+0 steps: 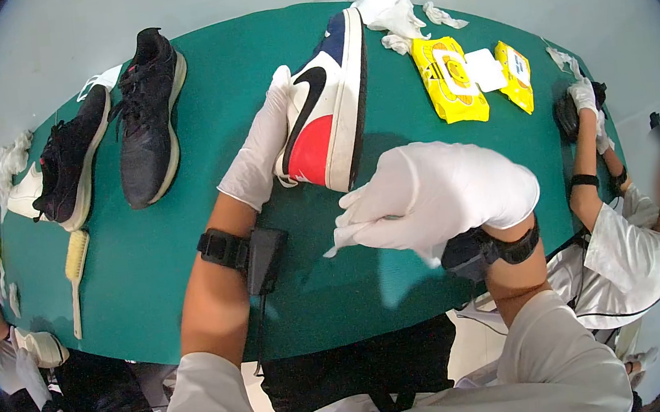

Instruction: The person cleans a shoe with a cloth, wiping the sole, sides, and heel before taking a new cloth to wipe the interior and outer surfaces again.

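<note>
A white, red and navy sneaker (340,95) with a black swoosh is tilted on its side, its sole facing right. My left hand (264,139), in a white glove, is closed on it from the left, fingers reaching into the shoe's opening side. Just below the heel is my gloved right hand (442,189), its fingers bent and pressed together. A thin white tip shows at those fingers; I cannot tell whether it is a wipe or the glove's end. Dark bands with small devices circle both wrists.
On the green table (294,316) stand a dark grey sneaker (148,125) and a black sneaker (79,161), with a brush (77,275) below. Yellow wipe packs (448,99) and crumpled wipes (389,12) lie at the back right. A co-worker (636,244) handles a dark shoe at right; another works at left.
</note>
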Motion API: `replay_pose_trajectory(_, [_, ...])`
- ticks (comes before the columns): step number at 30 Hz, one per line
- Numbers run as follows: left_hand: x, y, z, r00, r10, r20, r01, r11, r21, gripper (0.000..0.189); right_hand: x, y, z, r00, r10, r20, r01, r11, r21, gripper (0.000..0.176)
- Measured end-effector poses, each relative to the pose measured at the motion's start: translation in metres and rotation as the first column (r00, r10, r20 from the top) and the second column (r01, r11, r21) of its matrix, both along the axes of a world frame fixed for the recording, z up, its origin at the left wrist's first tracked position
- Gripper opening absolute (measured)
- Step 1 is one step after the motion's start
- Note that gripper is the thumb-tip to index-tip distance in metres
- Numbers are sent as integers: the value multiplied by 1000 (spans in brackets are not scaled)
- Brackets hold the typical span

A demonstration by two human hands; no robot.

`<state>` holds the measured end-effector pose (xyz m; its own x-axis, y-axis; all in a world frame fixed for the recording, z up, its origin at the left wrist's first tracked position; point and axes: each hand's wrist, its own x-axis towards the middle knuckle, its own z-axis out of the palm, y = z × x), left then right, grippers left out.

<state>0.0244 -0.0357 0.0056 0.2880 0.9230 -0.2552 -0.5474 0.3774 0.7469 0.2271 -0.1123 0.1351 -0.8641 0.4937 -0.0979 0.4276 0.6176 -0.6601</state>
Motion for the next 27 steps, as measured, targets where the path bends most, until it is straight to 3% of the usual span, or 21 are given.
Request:
replay_pose_trajectory(1, [0,2,-4,1000,-14,16,14,1000,1,56,1,4,0,997,1,-75,-10,992,-123,17])
replay_pose_trajectory(3, [-1,3,-8,994,-47,99,46,999,7,56,4,22,6,966,117,-229,-152,978,-144,23])
replay_pose_trajectory(4, [-1,3,-9,984,-68,166,67,998,14,56,13,36,-8,980,-23,-195,25,1000,10,26])
replay_pose_trajectory(5, [0,4,-8,969,-90,232,87,996,25,56,20,46,-18,932,-215,-293,215,976,-33,28])
replay_pose_trajectory(6, [2,6,-6,989,-59,136,45,994,104,55,22,54,-23,831,-390,-396,383,918,-101,29])
replay_pose_trajectory(7, [2,6,-4,990,-52,130,46,998,54,55,11,57,-13,602,-614,-510,470,790,-394,29])
replay_pose_trajectory(8, [2,4,-2,991,-47,123,47,999,3,54,10,70,-17,402,-693,-599,443,719,-535,30])
replay_pose_trajectory(11, [4,-4,9,997,-11,79,16,998,-60,54,5,94,-37,-24,-588,-809,567,658,-495,32])
replay_pose_trajectory(12, [4,-5,9,997,-9,75,13,998,-56,54,10,92,-35,294,-494,-818,830,556,-37,32])
replay_pose_trajectory(15, [3,-1,8,992,-29,120,35,998,-49,54,3,75,-34,677,-551,-488,706,675,216,29])
replay_pose_trajectory(17, [2,-5,11,995,-27,97,31,999,-37,54,4,81,-51,837,-432,-335,536,767,352,32])
replay_pose_trajectory(19, [3,-6,13,996,-13,86,15,1000,-18,54,3,79,-49,922,-271,-277,366,841,398,36])
replay_pose_trajectory(22, [3,-5,8,989,-30,144,29,1000,7,54,6,67,-28,938,-326,-117,341,930,137,37])
replay_pose_trajectory(25, [0,2,0,989,-57,139,57,998,0,53,10,68,-23,970,-238,38,231,963,138,40])
replay_pose_trajectory(27, [-1,5,-2,994,-79,77,77,997,30,53,10,71,-25,993,-108,42,104,991,79,44])
